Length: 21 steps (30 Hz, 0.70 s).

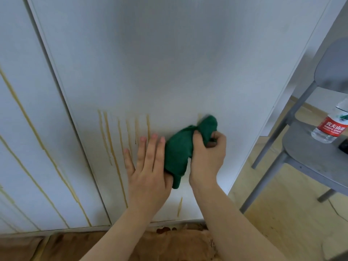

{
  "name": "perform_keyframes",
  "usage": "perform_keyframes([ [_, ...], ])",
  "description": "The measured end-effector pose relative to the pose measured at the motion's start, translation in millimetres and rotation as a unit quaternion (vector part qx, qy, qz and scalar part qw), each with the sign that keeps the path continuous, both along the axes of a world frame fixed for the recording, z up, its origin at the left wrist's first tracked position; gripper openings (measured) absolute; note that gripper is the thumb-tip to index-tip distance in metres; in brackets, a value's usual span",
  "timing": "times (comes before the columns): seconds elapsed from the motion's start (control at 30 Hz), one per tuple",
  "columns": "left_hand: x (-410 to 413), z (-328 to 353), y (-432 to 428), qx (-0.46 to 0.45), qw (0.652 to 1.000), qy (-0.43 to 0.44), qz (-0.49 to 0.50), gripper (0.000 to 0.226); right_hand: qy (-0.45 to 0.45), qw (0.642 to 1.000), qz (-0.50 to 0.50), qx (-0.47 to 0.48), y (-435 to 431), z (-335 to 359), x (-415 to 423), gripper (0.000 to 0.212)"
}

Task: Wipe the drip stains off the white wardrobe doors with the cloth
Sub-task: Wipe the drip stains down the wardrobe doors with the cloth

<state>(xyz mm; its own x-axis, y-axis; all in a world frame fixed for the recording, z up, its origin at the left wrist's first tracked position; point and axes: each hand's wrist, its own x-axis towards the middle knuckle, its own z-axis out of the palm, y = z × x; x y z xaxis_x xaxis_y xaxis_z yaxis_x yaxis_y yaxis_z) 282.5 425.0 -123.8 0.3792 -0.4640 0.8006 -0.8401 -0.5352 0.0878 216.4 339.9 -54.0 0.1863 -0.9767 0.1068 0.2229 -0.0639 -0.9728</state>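
Observation:
A white wardrobe door (169, 63) fills the middle of the head view. Several yellowish drip stains (113, 144) run down its lower left part, and one short streak (179, 206) sits near its bottom edge. My right hand (209, 157) grips a bunched green cloth (180, 149) and presses it against the door. My left hand (148, 166) lies flat on the door with straight fingers, its thumb side touching the cloth's lower edge. A second door (28, 129) to the left carries long slanted drip stains (37, 140).
A grey chair (305, 147) stands close to the right of the wardrobe, with a water bottle (331, 125) with a red label and a dark object (343, 146) on its seat. Wooden floor (282, 223) lies below; brown spots (165, 229) mark the floor at the door's foot.

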Motion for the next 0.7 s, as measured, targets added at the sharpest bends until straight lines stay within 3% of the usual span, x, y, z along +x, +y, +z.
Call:
perform_keyframes([
  [0.1,0.7,-4.9,1.9,0.035,0.999,0.002,-0.004,0.082,0.043,0.997,-0.011,0.056,5.7,-26.1,-7.0,0.018],
  [0.2,-1.2,-10.6,5.3,0.039,0.999,-0.005,-0.011,0.078,0.041,0.996,-0.004,0.083,5.2,-24.5,-9.7,0.019],
  [0.37,2.4,6.2,2.6,-0.018,0.999,-0.029,-0.008,0.078,-0.01,0.992,-0.04,-0.121,-7.9,40.3,5.2,0.02],
  [0.47,4.1,11.8,2.1,-0.028,1.0,-0.008,-0.008,0.081,0.049,0.973,-0.046,-0.22,-8.8,23.8,5.4,0.023],
  [0.6,4.6,-5.8,7.5,0.041,0.999,-0.009,-0.005,0.094,0.156,0.973,0.006,-0.168,-4.4,-38.4,-13.8,0.03],
  [0.7,2.2,-15.5,12.7,0.062,0.998,-0.003,-0.006,0.092,0.163,0.969,-0.004,-0.187,-7.5,-18.7,-12.3,0.023],
])
